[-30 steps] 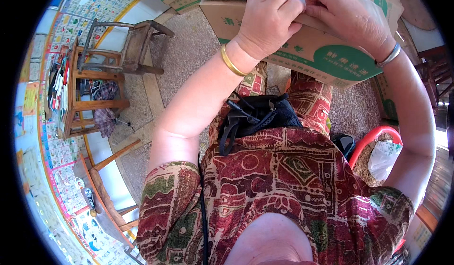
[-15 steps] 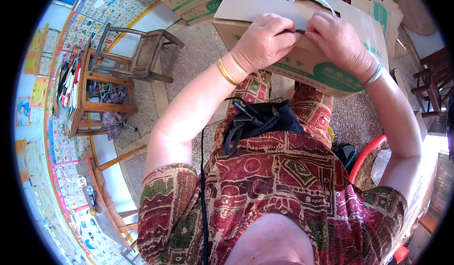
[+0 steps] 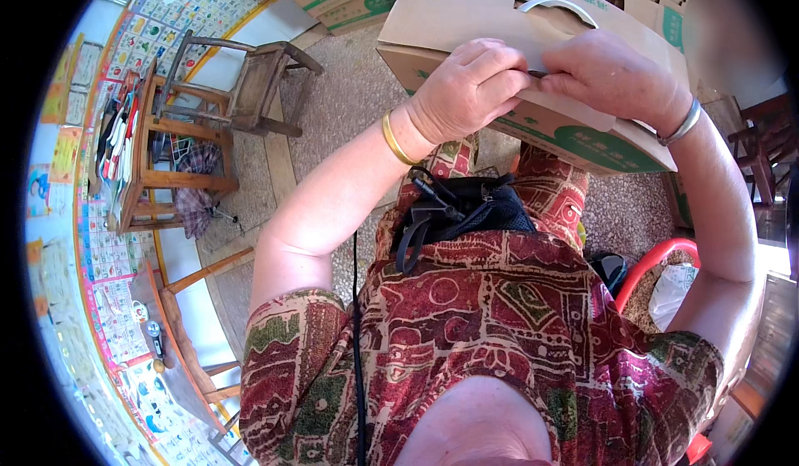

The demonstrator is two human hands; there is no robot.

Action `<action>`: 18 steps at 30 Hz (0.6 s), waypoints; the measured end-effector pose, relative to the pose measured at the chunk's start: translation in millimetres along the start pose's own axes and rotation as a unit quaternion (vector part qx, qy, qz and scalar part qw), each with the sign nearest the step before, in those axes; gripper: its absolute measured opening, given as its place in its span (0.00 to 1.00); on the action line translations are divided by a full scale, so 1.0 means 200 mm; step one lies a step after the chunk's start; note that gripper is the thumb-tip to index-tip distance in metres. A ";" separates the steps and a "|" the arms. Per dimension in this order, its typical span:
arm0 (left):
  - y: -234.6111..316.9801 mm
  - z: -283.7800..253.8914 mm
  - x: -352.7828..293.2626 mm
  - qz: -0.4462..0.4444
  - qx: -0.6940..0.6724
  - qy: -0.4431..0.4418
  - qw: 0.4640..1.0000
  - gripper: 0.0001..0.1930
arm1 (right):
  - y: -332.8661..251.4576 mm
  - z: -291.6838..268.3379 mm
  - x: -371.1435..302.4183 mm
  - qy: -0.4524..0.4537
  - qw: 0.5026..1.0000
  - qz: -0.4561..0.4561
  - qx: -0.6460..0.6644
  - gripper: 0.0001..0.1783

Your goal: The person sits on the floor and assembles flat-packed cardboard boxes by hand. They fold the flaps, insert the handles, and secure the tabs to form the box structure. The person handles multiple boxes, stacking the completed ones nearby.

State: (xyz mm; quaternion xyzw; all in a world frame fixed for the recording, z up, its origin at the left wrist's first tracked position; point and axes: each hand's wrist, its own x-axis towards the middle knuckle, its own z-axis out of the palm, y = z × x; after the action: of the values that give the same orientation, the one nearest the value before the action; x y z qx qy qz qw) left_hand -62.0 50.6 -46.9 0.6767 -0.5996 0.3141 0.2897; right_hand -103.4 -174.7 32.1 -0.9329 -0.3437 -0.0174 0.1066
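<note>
A brown cardboard carton [image 3: 466, 12] with green printing stands in front of my knees, tilted in view. Its white carrying handle [image 3: 564, 5] arches out of a slot in the top panel. My left hand [image 3: 478, 91] is closed at the carton's near top edge, fingertips pinched together. Against it, my right hand [image 3: 612, 76] is closed too, its fingers bent over the same edge. A small dark bit shows between the two sets of fingertips. What exactly they pinch is hidden.
More cartons [image 3: 354, 0] are stacked at the far left, and flattened cardboard [image 3: 653, 4] lies far right. A wooden chair [image 3: 254, 83] stands on the left. A black pouch [image 3: 466, 208] with a cable rests at my waist. Right of me is a red hoop-shaped handle [image 3: 653, 266].
My right hand has turned over and shifted slightly right, its back now more upward. The carton has swung slightly to the right. My left hand stays nearly in place.
</note>
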 end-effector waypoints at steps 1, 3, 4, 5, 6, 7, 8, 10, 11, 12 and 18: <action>0.00 0.00 -0.01 0.002 0.010 0.003 1.000 0.23 | 0.00 0.02 0.00 0.017 1.000 -0.024 -0.004 0.13; -0.01 -0.01 -0.01 0.006 0.030 0.010 0.999 0.24 | -0.02 0.01 0.01 0.023 0.998 -0.056 -0.020 0.11; 0.00 -0.01 0.00 -0.006 0.027 0.014 1.000 0.24 | -0.05 0.00 0.02 0.012 0.997 -0.066 -0.031 0.10; 0.00 -0.02 0.00 -0.017 0.025 0.017 0.999 0.24 | -0.09 -0.01 0.03 0.002 0.996 -0.077 -0.041 0.09; 0.01 -0.02 0.00 -0.029 0.023 0.021 0.999 0.24 | -0.10 0.00 0.03 -0.009 0.994 -0.082 -0.069 0.08; 0.01 -0.02 -0.01 -0.030 0.022 0.023 0.999 0.24 | -0.12 0.01 0.03 -0.020 0.991 -0.088 -0.099 0.07; 0.00 -0.01 -0.01 -0.030 0.021 0.025 0.999 0.24 | -0.13 0.02 0.03 -0.031 0.987 -0.094 -0.128 0.07; 0.00 -0.01 -0.02 -0.034 0.010 0.022 0.999 0.24 | -0.16 0.04 0.03 -0.006 0.985 -0.103 -0.140 0.06; -0.01 -0.03 -0.02 -0.037 0.001 0.017 0.999 0.23 | -0.17 0.06 0.02 0.007 0.984 -0.105 -0.145 0.06; -0.01 -0.04 -0.02 -0.040 -0.009 0.013 0.999 0.22 | -0.16 0.06 0.03 0.011 0.988 -0.106 -0.116 0.06; -0.02 -0.03 0.01 -0.032 -0.003 0.021 0.999 0.21 | -0.07 0.04 0.02 0.059 0.992 -0.058 0.098 0.10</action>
State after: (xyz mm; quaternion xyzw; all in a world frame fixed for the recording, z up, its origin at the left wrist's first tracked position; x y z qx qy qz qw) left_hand -57.4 54.6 -41.2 0.6883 -0.5719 0.3171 0.3139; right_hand -110.3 -160.9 28.0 -0.8936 -0.3907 -0.0452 0.2164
